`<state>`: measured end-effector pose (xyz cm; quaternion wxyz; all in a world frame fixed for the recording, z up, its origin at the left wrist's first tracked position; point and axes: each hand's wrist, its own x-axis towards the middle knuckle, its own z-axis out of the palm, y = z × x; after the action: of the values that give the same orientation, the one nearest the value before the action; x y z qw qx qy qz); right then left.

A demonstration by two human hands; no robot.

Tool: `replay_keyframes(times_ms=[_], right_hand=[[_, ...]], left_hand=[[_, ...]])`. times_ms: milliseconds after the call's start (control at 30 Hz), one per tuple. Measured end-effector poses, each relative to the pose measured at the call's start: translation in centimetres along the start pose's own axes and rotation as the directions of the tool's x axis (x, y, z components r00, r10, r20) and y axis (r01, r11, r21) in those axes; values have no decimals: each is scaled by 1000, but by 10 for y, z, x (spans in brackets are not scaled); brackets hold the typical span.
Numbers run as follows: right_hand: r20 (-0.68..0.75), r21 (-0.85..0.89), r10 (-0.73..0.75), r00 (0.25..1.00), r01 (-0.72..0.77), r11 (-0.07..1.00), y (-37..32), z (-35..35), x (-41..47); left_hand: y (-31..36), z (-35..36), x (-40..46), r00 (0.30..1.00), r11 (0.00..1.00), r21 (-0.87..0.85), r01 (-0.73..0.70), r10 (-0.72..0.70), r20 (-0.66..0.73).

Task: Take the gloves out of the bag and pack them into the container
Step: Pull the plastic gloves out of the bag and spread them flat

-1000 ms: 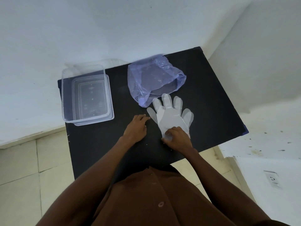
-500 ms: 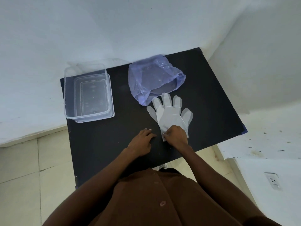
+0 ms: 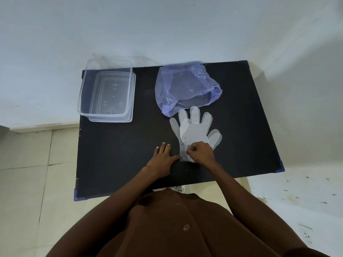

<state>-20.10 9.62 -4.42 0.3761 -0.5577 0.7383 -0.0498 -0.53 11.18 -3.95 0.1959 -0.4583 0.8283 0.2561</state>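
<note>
- Gloves (image 3: 193,130), thin and see-through, lie flat at centre right of the frame in an overlapping stack, fingertips fanned toward the bag (image 3: 185,86), cuffs toward the person; they are already out of the bag and not yet in the container.
- Right hand (image 3: 201,152) has its fingers (image 3: 189,149) closed in a pinch on the cuff edge of the gloves, probably to peel or gather the film.
- Left hand (image 3: 163,158) rests flat on the table (image 3: 115,156) just beside the cuffs, fingers spread and holding nothing; its thumb reaches the cuff edge, seemingly to pin the slippery film while the other hand works.
- Blue bag sits slumped at upper centre, mouth open toward the gloves and touching their fingertips; whether more is inside I cannot tell.
- Clear container (image 3: 106,93) stands open at upper left, well apart from the gloves, apparently resting on its lid.
- Matte black table stands against a pale wall, with cream floor tiles at the left.
</note>
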Motion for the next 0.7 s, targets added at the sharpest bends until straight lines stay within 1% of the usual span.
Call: replay_keyframes(times_ms=[167, 300, 433, 600, 700], right_hand=[[-83, 100, -25, 996, 33, 994, 4, -10, 0], [-175, 150, -73, 982, 100, 984, 11, -14, -6], [-183, 107, -144, 972, 165, 980, 17, -10, -13], [-180, 130, -170, 969, 195, 972, 23, -2, -17], [-159, 57, -231, 960, 243, 968, 22, -2, -18]], left_hand=[[3, -6, 4, 1000, 999, -37, 23, -23, 20], [5, -8, 6, 999, 997, -63, 38, -36, 27], [5, -9, 7, 999, 996, -78, 42, -40, 32], [4, -8, 6, 999, 996, -77, 46, -44, 25], [4, -8, 6, 999, 996, -75, 42, -40, 25]])
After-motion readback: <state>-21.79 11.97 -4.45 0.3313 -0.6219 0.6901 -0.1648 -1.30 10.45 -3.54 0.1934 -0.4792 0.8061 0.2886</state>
